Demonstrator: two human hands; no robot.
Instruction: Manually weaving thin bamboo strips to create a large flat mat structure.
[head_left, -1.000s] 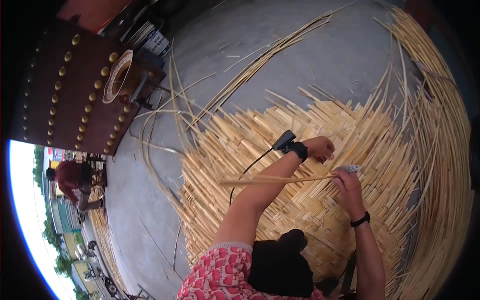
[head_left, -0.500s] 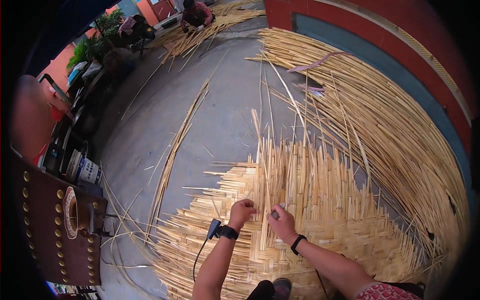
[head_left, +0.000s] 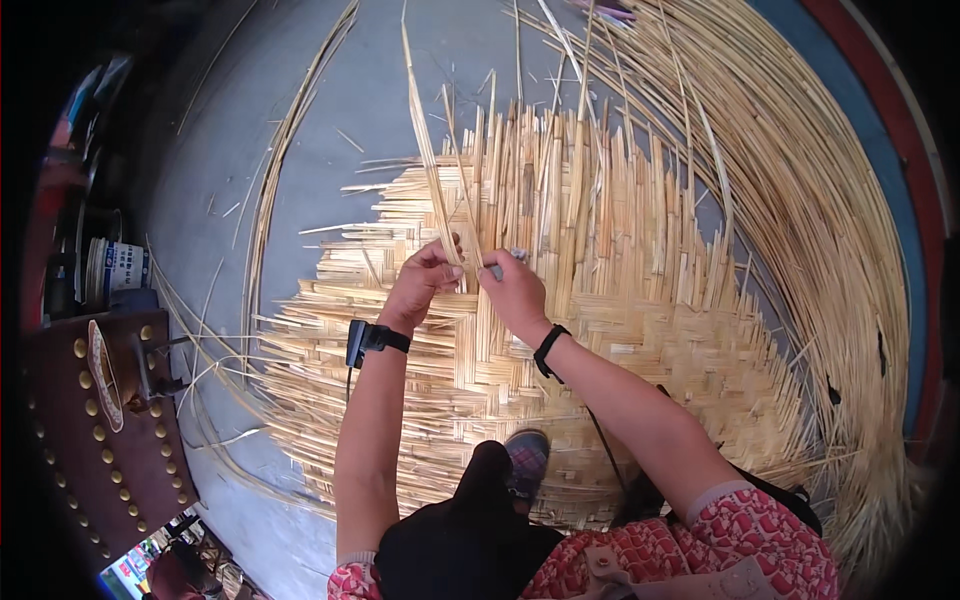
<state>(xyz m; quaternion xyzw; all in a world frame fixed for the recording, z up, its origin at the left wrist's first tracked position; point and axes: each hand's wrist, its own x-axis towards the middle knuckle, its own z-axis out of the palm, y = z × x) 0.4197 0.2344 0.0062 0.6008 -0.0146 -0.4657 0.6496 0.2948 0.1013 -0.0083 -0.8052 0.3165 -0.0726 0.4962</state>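
Note:
A large woven reed mat (head_left: 650, 370) lies on the floor in front of and beneath me, its far edge ragged with unwoven flat reed ends. My left hand (head_left: 422, 285) pinches a long split reed strip (head_left: 420, 120), which rises away from the mat toward the far side. Close beside it, my right hand (head_left: 515, 298) has its thumb and fingers closed on another reed strip (head_left: 470, 225) at the mat. Something small and greyish shows at the right hand's knuckles; I cannot make out what it is. Both wrists wear black bands.
A thick heap of long reeds (head_left: 800, 190) runs along the right wall. Loose reeds (head_left: 275, 180) lie on the grey floor to the left. Farther left stand a studded dark red door panel (head_left: 120, 440) and a white bucket (head_left: 122, 268). My shoe (head_left: 527, 460) is on the mat.
My view has tipped down toward the mat. The left hand has closed on a reed strip that now stands apart, leaning left, and both hands work closer together at the strips' base.

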